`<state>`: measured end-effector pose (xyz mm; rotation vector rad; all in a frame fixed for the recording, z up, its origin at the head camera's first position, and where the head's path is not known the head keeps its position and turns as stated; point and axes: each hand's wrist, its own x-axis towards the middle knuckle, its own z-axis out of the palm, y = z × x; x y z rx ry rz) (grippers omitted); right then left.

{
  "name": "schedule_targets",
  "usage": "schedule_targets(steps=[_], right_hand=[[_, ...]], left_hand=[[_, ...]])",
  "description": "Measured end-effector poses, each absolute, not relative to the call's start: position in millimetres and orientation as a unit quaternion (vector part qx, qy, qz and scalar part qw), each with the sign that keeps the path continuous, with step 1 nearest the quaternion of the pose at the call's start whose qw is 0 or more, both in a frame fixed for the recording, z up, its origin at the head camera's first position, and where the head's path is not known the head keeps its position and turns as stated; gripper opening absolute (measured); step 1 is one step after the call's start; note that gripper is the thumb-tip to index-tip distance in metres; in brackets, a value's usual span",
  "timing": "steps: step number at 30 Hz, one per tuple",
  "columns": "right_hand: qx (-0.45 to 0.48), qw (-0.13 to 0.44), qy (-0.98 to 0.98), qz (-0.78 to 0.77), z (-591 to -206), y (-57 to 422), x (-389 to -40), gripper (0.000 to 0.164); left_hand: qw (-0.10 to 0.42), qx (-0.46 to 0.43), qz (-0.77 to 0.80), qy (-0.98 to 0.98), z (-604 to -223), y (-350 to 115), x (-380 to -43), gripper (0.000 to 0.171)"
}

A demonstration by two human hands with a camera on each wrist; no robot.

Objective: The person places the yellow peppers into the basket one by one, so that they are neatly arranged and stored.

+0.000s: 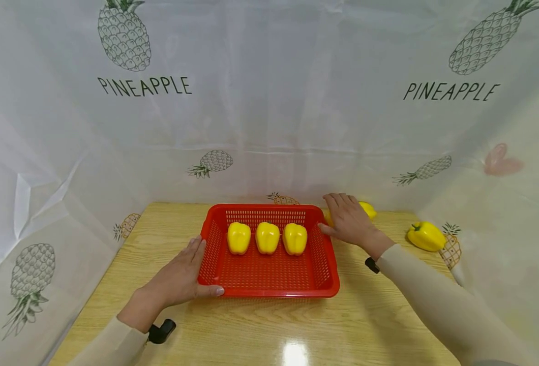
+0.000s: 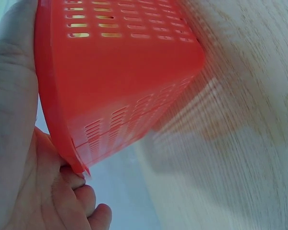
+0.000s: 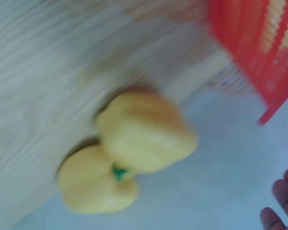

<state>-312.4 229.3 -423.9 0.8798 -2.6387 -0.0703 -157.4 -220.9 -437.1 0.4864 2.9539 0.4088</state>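
Note:
A red perforated plastic basket (image 1: pixel 269 293) holds three yellow bell peppers (image 1: pixel 267 238) in a row across its back half. My left hand (image 1: pixel 178 274) holds its front left corner, thumb on the front rim and fingers along the left rim. In the left wrist view, fingertips curl at the rim of the basket (image 2: pixel 120 67). Just off the back right corner is my right hand (image 1: pixel 349 221), fingers extended and nothing in its grip. It partly hides yellow peppers behind it; the right wrist view shows two touching peppers (image 3: pixel 144 132), apart from the fingers (image 3: pixel 285 191).
Another yellow bell pepper (image 1: pixel 426 236) lies on the wooden table (image 1: pixel 251 330) at the far right, against the curtain. White sheeting (image 1: pixel 269 101) printed with pineapples encloses the table at the back and both sides.

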Motion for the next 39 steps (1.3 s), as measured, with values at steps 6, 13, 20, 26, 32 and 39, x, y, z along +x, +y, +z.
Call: schedule_targets(steps=[6,13,20,26,32,39], right_hand=[[0.308,0.177,-0.934,-0.049,-430.3,266.9,-324.0,0.089],[0.319,0.134,-0.934,-0.087,-441.9,294.7,-335.5,0.103],[0.311,0.092,-0.939,-0.113,-455.4,303.3,-339.6,0.108],[0.321,0.086,-0.935,-0.126,-464.2,299.3,-342.5,0.107],[0.326,0.087,-0.935,-0.111,-470.6,293.5,-344.5,0.107],[0.318,0.080,-0.936,-0.127,-476.4,289.8,-345.7,0.108]], left_hand=[[0.058,0.163,0.131,0.976,-435.7,-221.0,-158.0,0.137],[0.057,0.163,0.128,0.977,-437.1,-222.1,-159.2,0.139],[0.066,0.158,0.132,0.976,-434.6,-220.3,-157.8,0.138],[0.070,0.156,0.135,0.976,-434.8,-220.3,-157.4,0.137],[0.069,0.156,0.139,0.975,-435.8,-221.0,-157.8,0.138],[0.065,0.158,0.133,0.976,-436.7,-220.9,-157.9,0.138]])
